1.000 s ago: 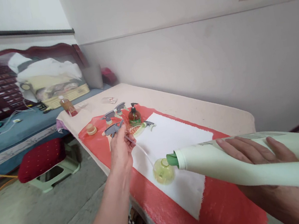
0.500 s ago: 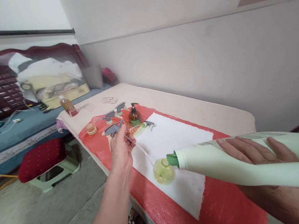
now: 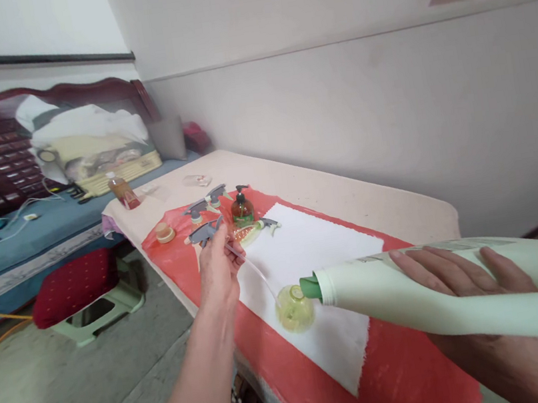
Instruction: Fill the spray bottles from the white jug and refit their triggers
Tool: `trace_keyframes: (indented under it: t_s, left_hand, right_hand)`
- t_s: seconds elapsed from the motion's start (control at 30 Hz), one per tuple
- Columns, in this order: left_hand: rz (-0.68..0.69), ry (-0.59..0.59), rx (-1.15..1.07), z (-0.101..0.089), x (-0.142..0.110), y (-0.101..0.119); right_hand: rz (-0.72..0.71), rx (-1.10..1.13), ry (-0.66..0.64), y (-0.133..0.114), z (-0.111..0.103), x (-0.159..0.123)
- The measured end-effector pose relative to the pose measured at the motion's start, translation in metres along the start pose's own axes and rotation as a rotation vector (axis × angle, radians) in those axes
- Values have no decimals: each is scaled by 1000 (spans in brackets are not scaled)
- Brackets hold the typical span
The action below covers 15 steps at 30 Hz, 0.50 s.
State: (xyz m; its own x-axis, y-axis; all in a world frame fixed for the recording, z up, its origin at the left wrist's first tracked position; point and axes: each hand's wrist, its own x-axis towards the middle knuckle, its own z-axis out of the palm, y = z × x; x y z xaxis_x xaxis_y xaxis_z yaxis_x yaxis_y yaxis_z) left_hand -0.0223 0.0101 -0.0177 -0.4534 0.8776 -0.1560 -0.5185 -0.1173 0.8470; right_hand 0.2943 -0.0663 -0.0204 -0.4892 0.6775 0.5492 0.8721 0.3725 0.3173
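Note:
My right hand (image 3: 462, 274) is wrapped round a large pale green detergent bottle (image 3: 388, 291), tilted sideways with its green spout pointing left. Just below and left of that spout stands a small clear spray bottle (image 3: 296, 312) without its top, holding yellowish-green liquid. Closed on a grey trigger spray head (image 3: 203, 233), my left hand (image 3: 220, 259) keeps it left of the small bottle. The head's clear dip tube (image 3: 256, 267) slants down toward the small bottle; whether its end touches is unclear. Under the bottle lies a white cloth (image 3: 315, 241).
On the red sheet (image 3: 285, 374) are a dark pump bottle (image 3: 242, 209), other spray bottles (image 3: 213, 200), one lying bottle (image 3: 256, 230), and a beige cap (image 3: 164, 232). Farther back leans a reddish-brown bottle (image 3: 122, 191). A red-topped stool (image 3: 79, 284) stands left of the table, and a wall (image 3: 362, 113) runs along the right.
Both hands and the large bottle stay almost still. No other clear difference shows, apart from a very slight shift of the view.

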Motion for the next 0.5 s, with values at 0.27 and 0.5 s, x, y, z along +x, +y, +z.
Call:
trace_keyframes:
  t_s: [0.27,0.5]
  left_hand:
    - [-1,1,7,0,0,0]
    - [0,-6,17,-1,0,0]
  right_hand:
    - [7,9,12,-1,0,2]
    - [-17,-15,42,1,-1,2]
